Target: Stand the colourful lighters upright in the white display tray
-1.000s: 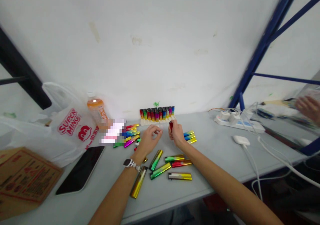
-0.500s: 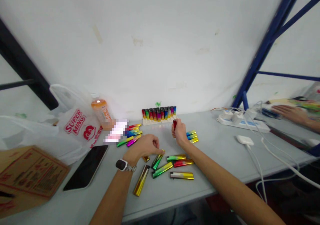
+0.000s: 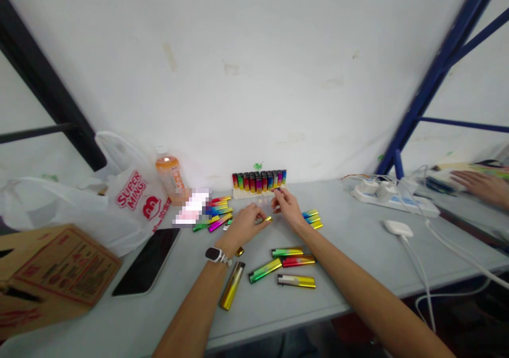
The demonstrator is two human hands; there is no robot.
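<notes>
My left hand (image 3: 248, 221) is closed in a pinch on a lighter (image 3: 268, 219), whose gold end sticks out to the right of the fingers. Close by, my right hand (image 3: 287, 205) has its fingers curled in front of the right end of a white rack (image 3: 239, 194). A small dark tip shows at its fingertips; the rest of that lighter is hidden by the fingers. Several upright metallic lighters (image 3: 259, 182) fill the rack in rows. Nearer me lie loose lighters: a gold one (image 3: 231, 286), a green-gold one (image 3: 265, 270), a red-gold one (image 3: 298, 261) and a silver-gold one (image 3: 296, 281).
More lighters lie left (image 3: 220, 223) and right (image 3: 314, 218) of my hands. At left are a phone (image 3: 147, 262), a carton (image 3: 67, 268), a plastic bag (image 3: 131, 204) and a bottle (image 3: 170, 175). A power strip (image 3: 397, 199) with cables is at right, beyond it another person's hand (image 3: 481, 183).
My left hand has lifted a lighter off the table and moved up toward the rack. The right hand has turned slightly, and the red lighter in it is now mostly hidden. The view has shifted left.
</notes>
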